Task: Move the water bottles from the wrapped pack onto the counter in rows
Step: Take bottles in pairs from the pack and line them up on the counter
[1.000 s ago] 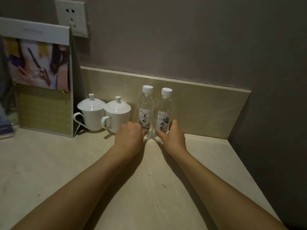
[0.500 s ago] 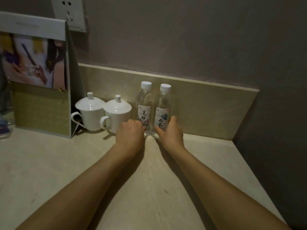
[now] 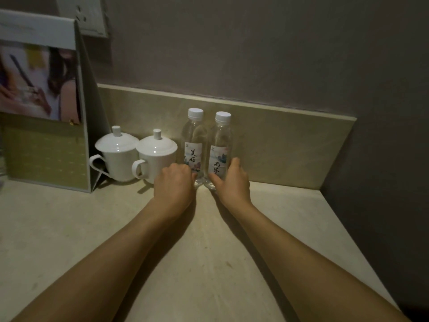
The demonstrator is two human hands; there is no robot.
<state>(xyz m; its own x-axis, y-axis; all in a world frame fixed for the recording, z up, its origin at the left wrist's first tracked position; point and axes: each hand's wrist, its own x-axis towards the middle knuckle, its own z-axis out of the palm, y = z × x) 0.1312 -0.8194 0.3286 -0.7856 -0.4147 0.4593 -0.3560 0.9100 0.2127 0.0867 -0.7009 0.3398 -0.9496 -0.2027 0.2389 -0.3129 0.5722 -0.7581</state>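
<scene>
At twelve o'clock on the counter (image 3: pixel 209 252), two bottles stand upright, touching, axes vertical. Left hand (image 3: pixel 174 184) grips the left bottle (image 3: pixel 194 145) low; right hand (image 3: pixel 232 182) grips the right bottle (image 3: pixel 220 147). Lidded cups (image 3: pixel 137 156) sit at ten o'clock.

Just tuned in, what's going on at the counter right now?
A person is setting two water bottles upright, side by side, against the backsplash. The left hand grips the base of the left bottle, and the right hand grips the right bottle. Two lidded white cups stand just to their left on the counter. No wrapped pack is in view.
</scene>
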